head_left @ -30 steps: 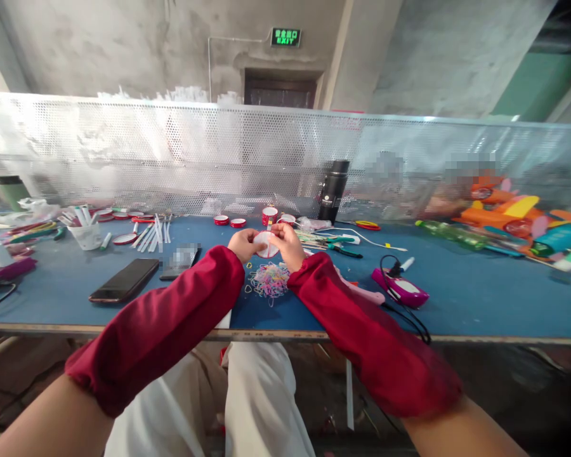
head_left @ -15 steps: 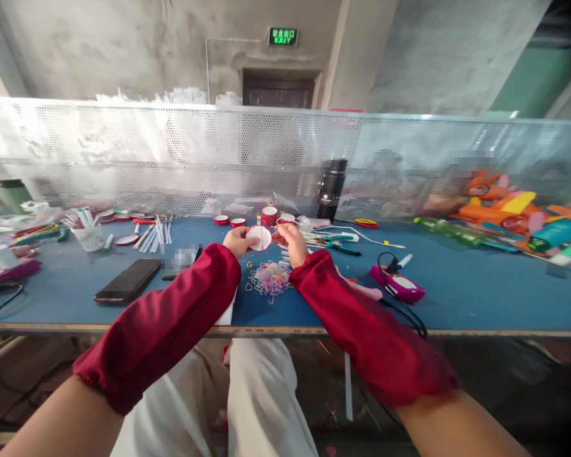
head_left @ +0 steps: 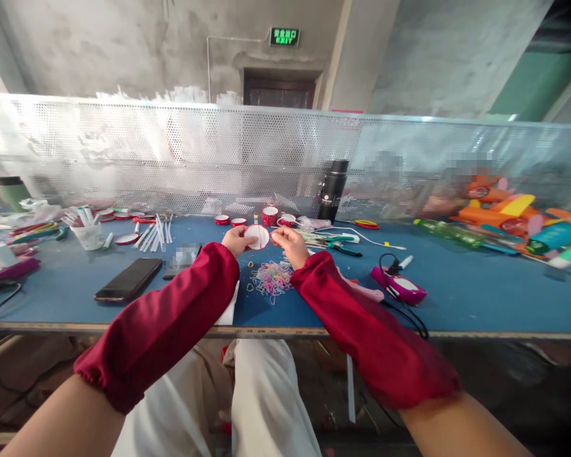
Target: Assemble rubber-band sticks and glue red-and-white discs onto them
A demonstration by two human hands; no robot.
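Round disc (head_left: 254,238): white face, thin red rim, red line across it
Far edge: small yellowish bit poking up
Pose: tilted up, pinched in the left hand (head_left: 237,240)

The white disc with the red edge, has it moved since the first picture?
Yes, to the left. The white disc was almost straight in front of the red stack behind it; now it sits more to the stack's left.

Over the flat blue counter (head_left: 480,292), the left hand (head_left: 236,242) holds a round, white, red-rimmed disc (head_left: 257,237), the right hand (head_left: 291,246) just beside it; thin multicoloured loops (head_left: 272,280) lie heaped toward the near edge.
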